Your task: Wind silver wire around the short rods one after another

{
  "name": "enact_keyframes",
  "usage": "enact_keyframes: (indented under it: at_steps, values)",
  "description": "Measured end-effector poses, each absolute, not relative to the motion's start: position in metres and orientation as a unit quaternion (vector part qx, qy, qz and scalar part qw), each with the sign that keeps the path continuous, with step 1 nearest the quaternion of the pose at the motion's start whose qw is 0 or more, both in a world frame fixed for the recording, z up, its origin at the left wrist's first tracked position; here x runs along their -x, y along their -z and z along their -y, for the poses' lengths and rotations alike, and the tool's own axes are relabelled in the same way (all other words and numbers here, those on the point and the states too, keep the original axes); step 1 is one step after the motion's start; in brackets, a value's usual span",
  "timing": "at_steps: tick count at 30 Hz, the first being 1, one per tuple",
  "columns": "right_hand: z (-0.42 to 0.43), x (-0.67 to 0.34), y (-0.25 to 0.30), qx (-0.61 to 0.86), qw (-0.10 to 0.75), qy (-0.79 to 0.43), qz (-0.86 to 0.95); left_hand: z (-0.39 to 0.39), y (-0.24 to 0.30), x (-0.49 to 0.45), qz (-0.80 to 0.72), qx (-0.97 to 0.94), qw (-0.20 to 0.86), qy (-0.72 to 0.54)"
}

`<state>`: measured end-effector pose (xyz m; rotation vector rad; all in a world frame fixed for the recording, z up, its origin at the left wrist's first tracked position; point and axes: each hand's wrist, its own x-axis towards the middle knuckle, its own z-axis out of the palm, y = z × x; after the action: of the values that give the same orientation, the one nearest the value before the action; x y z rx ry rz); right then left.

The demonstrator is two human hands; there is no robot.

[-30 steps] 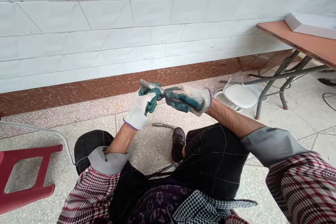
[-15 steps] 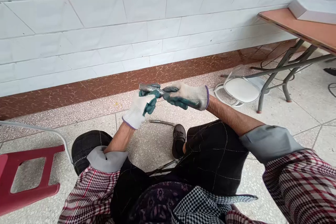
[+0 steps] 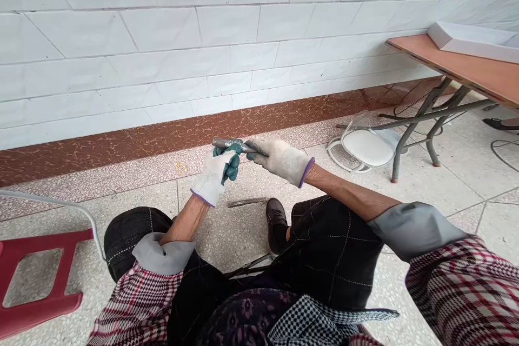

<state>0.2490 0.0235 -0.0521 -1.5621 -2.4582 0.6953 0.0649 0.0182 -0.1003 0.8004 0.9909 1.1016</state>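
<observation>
The short grey ribbed metal rod lies along 9-to-3 o'clock, the white-gloved left hand clenched around its middle from 6 o'clock, the white-gloved right hand pinching its 3 o'clock end.

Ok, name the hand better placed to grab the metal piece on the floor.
Probably left: the left hand is nearer the floor piece than the right hand; both grip a metal rod.
</observation>
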Motion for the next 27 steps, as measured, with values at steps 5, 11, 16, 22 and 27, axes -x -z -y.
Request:
enact_keyframes:
  at_steps: [5,11,16,22,27]
  values:
    - [-0.020,-0.251,0.053,0.520,0.111,-0.465,0.708,-0.015,0.100,-0.066,-0.472,-0.378,0.623,-0.496]
    - [-0.028,-0.244,0.061,0.523,0.024,-0.134,0.841,-0.017,0.102,-0.070,-0.521,-0.368,0.600,-0.483]
    - [-0.029,-0.244,0.058,0.521,-0.013,-0.041,0.853,-0.015,0.096,-0.064,-0.487,-0.379,0.628,-0.474]
    - [-0.033,-0.252,0.057,0.537,-0.036,-0.014,0.843,-0.011,0.105,-0.061,-0.490,-0.399,0.632,-0.449]
    - [-0.048,-0.266,0.060,0.574,-0.040,0.000,0.818,0.000,0.108,-0.065,-0.489,-0.442,0.628,-0.414]
